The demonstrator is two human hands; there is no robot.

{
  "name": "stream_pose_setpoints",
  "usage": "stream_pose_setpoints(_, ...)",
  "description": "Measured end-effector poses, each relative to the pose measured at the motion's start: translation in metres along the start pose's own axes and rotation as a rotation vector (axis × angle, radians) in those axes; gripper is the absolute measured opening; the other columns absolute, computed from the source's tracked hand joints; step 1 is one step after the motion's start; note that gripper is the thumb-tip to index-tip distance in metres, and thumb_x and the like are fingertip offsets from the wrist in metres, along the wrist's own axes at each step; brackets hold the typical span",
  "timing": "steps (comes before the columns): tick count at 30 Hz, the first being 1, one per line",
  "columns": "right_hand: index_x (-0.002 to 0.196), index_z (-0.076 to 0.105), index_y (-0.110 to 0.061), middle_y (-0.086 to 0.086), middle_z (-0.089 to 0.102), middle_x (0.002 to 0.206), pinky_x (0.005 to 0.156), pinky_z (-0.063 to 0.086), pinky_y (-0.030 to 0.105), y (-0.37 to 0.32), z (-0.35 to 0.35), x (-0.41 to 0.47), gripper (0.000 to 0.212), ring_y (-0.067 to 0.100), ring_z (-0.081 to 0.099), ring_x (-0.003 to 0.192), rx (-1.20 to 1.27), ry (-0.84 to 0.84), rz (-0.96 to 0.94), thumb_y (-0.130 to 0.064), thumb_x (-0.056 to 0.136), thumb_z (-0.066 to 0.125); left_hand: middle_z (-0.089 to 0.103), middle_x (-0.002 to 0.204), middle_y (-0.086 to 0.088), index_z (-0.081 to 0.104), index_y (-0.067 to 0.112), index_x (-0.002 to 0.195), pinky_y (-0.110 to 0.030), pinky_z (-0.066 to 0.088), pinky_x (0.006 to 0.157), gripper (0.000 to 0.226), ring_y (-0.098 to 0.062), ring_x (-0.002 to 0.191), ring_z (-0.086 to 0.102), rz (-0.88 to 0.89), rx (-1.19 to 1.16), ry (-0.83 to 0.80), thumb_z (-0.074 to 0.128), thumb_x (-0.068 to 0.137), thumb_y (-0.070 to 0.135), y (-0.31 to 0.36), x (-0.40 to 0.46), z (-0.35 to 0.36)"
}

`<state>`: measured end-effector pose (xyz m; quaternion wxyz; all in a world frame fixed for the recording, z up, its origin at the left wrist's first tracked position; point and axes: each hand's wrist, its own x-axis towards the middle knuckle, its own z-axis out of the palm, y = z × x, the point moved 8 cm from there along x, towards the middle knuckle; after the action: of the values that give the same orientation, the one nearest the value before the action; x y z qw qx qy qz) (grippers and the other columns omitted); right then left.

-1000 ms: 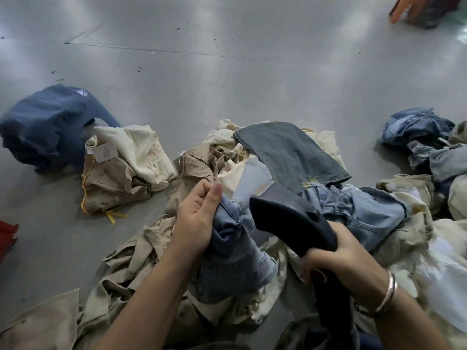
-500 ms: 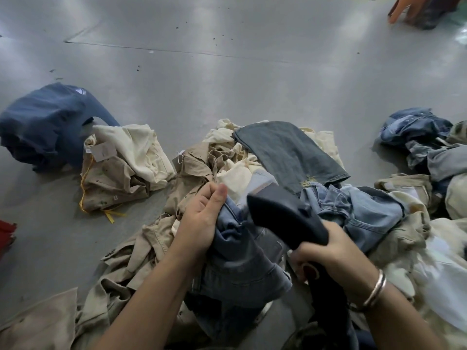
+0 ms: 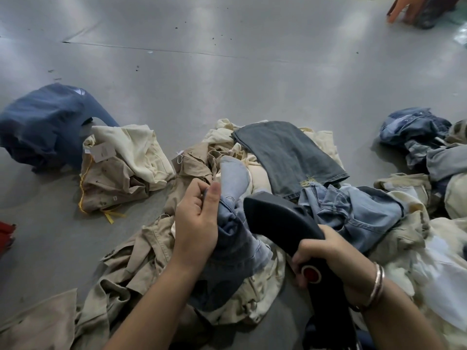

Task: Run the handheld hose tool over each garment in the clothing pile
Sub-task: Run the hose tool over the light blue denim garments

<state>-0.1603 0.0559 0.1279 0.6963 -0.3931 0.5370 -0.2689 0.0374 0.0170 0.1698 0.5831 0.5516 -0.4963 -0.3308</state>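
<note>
Holding: the left hand (image 3: 195, 221) clutches a bunched fold of blue denim garment (image 3: 235, 246), thumb up along the cloth, fingers curled round it.
Tool: the right hand (image 3: 326, 251) grasps the black hose tool (image 3: 280, 221) by its handle, fingers wrapped beneath, a red button (image 3: 311, 274) showing just below the grip; its broad flat head points far-left, just beside the held denim.
Change: compared with a second ago, the denim sits higher and more tightly gathered in the left hand, a pale blue part (image 3: 233, 176) now stands up behind the thumb, and the tool head has edged closer to the cloth.
Meaning: I judge that this garment is in mid-pass; the rest of the pile appears to wait its turn.
Pile: the clothing pile (image 3: 141, 258) spreads on the floor near the person, directly under both hands.
Materials: the denim is thick, creased and faded at the folds; tan jackets in the pile are thin, rumpled cotton with small buttons; cream pieces look soft and limp.
Shapes: a dark grey trouser leg (image 3: 288, 155) lies flat and nearly rectangular at the far side of the pile, its hem frayed.
Tool body: smooth, matte, hard plastic, wedge-shaped at the head, narrowing to a rounded handle.
Elsewhere: a tan and cream bundle (image 3: 121, 170) with a paper tag lies left; a navy heap (image 3: 48, 125) is far left.
Floor: grey floor (image 3: 227, 79), smooth, faintly glossy.
</note>
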Motion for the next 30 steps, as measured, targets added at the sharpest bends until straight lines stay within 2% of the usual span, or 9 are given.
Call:
stream_pose_setpoints(3, 0.057, 0.060, -0.004, 0.018, 0.049, 0.049, 0.036, 0.039, 0.021, 0.004, 0.010, 0.001, 0.022, 0.026, 0.052, 0.033, -0.045, -0.060, 0.038, -0.008, 0.037, 0.068, 0.053, 0.067, -0.030, 0.046, 0.002, 0.074, -0.045, 0.042, 0.058, 0.043, -0.036, 0.056, 0.045, 0.008, 0.027, -0.025, 0.051, 0.094, 0.039, -0.001, 0.001, 0.002)
stream_pose_setpoints(6, 0.064, 0.053, 0.004, 0.019, 0.050, 0.050, 0.036, 0.039, 0.020, 0.004, 0.002, 0.007, 0.032, 0.026, 0.052, 0.033, -0.077, 0.003, 0.032, -0.008, 0.038, 0.067, 0.050, 0.060, -0.012, 0.046, 0.012, 0.071, -0.040, 0.043, 0.054, 0.037, -0.023, 0.054, 0.045, -0.014, 0.026, -0.047, 0.050, 0.090, 0.043, -0.006, 0.002, 0.002)
stream_pose_setpoints(8, 0.059, 0.056, 0.001, 0.020, 0.051, 0.051, 0.037, 0.040, 0.020, 0.002, 0.001, 0.007, 0.033, 0.027, 0.053, 0.034, -0.055, -0.006, 0.030, -0.014, 0.032, 0.068, 0.047, 0.059, -0.007, 0.045, 0.014, 0.070, -0.033, 0.041, 0.054, 0.037, -0.014, 0.054, 0.044, -0.010, 0.015, -0.057, 0.051, 0.090, 0.044, -0.007, 0.002, 0.002)
stream_pose_setpoints(10, 0.050, 0.059, -0.005, 0.019, 0.050, 0.050, 0.038, 0.041, 0.021, 0.002, 0.008, 0.006, 0.023, 0.027, 0.053, 0.035, -0.051, -0.059, 0.033, -0.016, 0.032, 0.068, 0.047, 0.058, -0.006, 0.045, 0.012, 0.068, -0.024, 0.040, 0.053, 0.037, -0.009, 0.054, 0.043, 0.011, 0.013, -0.073, 0.052, 0.092, 0.040, -0.007, 0.002, 0.004)
stream_pose_setpoints(16, 0.049, 0.056, -0.006, 0.019, 0.050, 0.047, 0.037, 0.041, 0.020, 0.001, 0.006, 0.007, 0.022, 0.027, 0.052, 0.033, -0.035, -0.034, 0.026, -0.015, 0.033, 0.068, 0.047, 0.055, 0.011, 0.045, 0.017, 0.068, -0.018, 0.039, 0.052, 0.030, -0.003, 0.051, 0.044, 0.010, -0.048, -0.116, 0.050, 0.091, 0.036, -0.005, 0.001, 0.010)
stream_pose_setpoints(21, 0.070, 0.049, 0.002, 0.017, 0.047, 0.046, 0.036, 0.038, 0.020, -0.002, -0.007, 0.013, 0.027, 0.025, 0.048, 0.032, 0.000, 0.090, -0.028, -0.004, 0.045, 0.060, 0.052, 0.059, 0.002, 0.047, 0.022, 0.067, -0.027, 0.044, 0.055, 0.030, -0.014, 0.056, 0.049, -0.090, -0.135, -0.149, 0.050, 0.090, 0.040, -0.010, 0.002, 0.013)
stream_pose_setpoints(23, 0.063, 0.052, 0.004, 0.018, 0.047, 0.046, 0.036, 0.038, 0.021, -0.006, -0.011, 0.010, 0.027, 0.025, 0.049, 0.032, 0.041, 0.095, -0.051, -0.005, 0.039, 0.063, 0.051, 0.057, 0.005, 0.048, 0.021, 0.066, -0.023, 0.044, 0.054, 0.028, -0.010, 0.055, 0.049, -0.127, -0.161, -0.146, 0.050, 0.086, 0.041, -0.012, 0.004, 0.012)
stream_pose_setpoints(26, 0.048, 0.060, -0.007, 0.020, 0.048, 0.050, 0.034, 0.039, 0.023, -0.004, 0.002, 0.001, 0.020, 0.028, 0.052, 0.033, 0.003, -0.004, -0.020, -0.013, 0.030, 0.067, 0.048, 0.056, 0.008, 0.046, 0.017, 0.066, -0.020, 0.041, 0.055, 0.030, -0.008, 0.054, 0.044, -0.132, -0.152, -0.141, 0.049, 0.086, 0.039, -0.012, 0.004, 0.012)
stream_pose_setpoints(30, 0.059, 0.053, 0.001, 0.019, 0.049, 0.048, 0.036, 0.039, 0.020, -0.002, 0.002, 0.004, 0.027, 0.027, 0.052, 0.033, -0.059, 0.028, -0.014, -0.007, 0.036, 0.066, 0.049, 0.054, 0.009, 0.047, 0.016, 0.067, -0.016, 0.041, 0.050, 0.028, -0.005, 0.051, 0.046, -0.186, -0.209, -0.154, 0.049, 0.087, 0.035, -0.014, 0.002, 0.015)
